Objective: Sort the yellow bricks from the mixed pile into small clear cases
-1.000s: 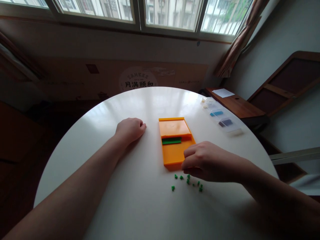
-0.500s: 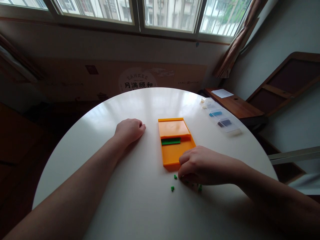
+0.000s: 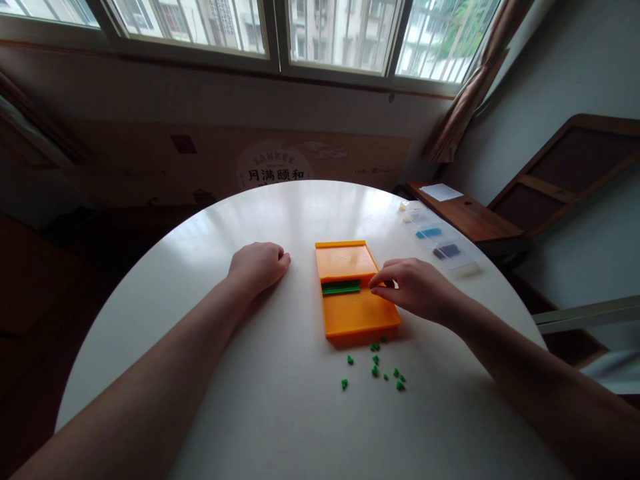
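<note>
- resting on the white counter [image 3: 280,413], the left hand [image 3: 257,263] is curled into a loose fist; nothing is seen in it, and it lies just left of the orange tray [image 3: 356,317].
- the right hand [image 3: 415,288] is held over the tray's right edge, thumb and forefinger pinched narrow at the end of the green strip [image 3: 341,288]; whether a small piece is pinched between them cannot be told.
- the strip is laid crosswise in the tray, under the raised upper part, its long axis running left to right; the right hand is the nearer one.
- loose green pieces [image 3: 377,369] are scattered on the counter just below the tray's near edge, apart from both hands.
- clear bags [image 3: 440,243] with blue and dark contents are seen well off to the right, near the counter's edge; nothing is found between the hands and the strip.
</note>
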Tool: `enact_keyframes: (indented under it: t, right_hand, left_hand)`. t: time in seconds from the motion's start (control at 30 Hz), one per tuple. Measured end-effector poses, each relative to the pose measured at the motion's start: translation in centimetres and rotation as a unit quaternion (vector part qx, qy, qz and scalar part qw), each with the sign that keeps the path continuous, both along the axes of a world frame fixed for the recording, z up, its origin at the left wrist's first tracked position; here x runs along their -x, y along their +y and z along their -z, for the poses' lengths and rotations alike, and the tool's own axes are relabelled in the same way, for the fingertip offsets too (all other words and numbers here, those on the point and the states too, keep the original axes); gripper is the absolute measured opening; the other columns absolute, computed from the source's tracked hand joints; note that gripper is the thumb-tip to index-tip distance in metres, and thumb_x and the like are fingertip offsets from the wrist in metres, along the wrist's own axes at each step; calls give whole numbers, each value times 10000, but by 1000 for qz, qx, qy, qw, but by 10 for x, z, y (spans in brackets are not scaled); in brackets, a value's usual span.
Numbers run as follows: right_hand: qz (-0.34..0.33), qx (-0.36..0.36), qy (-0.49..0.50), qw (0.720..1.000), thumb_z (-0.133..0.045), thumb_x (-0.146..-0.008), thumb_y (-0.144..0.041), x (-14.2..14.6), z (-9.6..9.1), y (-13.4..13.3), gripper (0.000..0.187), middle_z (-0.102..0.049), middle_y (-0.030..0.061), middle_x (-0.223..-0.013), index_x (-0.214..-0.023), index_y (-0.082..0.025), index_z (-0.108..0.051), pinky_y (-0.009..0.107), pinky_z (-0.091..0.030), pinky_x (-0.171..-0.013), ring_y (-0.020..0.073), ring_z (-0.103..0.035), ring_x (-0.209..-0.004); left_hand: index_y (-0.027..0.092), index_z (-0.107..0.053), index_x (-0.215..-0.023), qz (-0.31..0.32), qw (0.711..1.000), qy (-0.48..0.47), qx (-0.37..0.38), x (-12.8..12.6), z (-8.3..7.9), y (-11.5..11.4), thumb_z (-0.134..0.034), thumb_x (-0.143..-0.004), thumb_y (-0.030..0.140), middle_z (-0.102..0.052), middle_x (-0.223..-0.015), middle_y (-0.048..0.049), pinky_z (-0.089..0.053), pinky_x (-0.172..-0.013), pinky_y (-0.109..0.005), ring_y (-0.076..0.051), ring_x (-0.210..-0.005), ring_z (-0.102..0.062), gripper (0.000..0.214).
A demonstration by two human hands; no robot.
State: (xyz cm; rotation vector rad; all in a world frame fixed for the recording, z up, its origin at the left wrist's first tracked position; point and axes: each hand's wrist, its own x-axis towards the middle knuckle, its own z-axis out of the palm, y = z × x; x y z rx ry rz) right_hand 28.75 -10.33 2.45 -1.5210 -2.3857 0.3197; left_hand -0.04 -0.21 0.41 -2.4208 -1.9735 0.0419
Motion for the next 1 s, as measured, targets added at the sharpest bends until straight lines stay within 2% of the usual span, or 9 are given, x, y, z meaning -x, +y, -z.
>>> enact_keyframes:
  t: [0.17, 0.33, 0.63, 1.0]
  right_hand:
    - [25, 0, -13, 1000, -680, -825, -244, 7, 9, 0, 116, -739, -27, -905, -870, -295, -774, 257, -420, -640, 145, -650, -775]
    - [24, -13, -2, 1000, -650, -843, -227, 6, 5, -2, 154, -726, -9, -895, -893, -288, -783, 253, -421, -627, 138, -640, -752]
    - [-7, 22, -10, 1000, -644, -836, -212, 6, 3, -4, 177, -734, -5, -979, -908, -294, -784, 263, -474, -696, 156, -669, -822]
    - [31, 20, -13, 999, -651, -825, -233, 7, 6, -3, 155, -713, -6, -946, -909, -286, -770, 262, -442, -678, 150, -645, -789]
  left_hand:
    - [239, -706, -776, -8, 1000, -5, 1, 0, -1, 1, -381, -855, 466, -752, -907, -61, -415, -601, -297, -247, -843, -656, 404]
    - [239, -694, -728, -4, 1000, -14, -2, 1, 0, 1, -384, -859, 466, -749, -867, -55, -407, -580, -291, -234, -808, -656, 406]
    - [245, -717, -760, -4, 1000, -12, -2, 1, 0, 0, -387, -867, 460, -758, -912, -59, -443, -638, -297, -242, -849, -663, 408]
    - [238, -713, -764, 0, 1000, -11, -2, 1, 1, 0, -377, -873, 458, -752, -906, -68, -436, -633, -298, -241, -841, -660, 416]
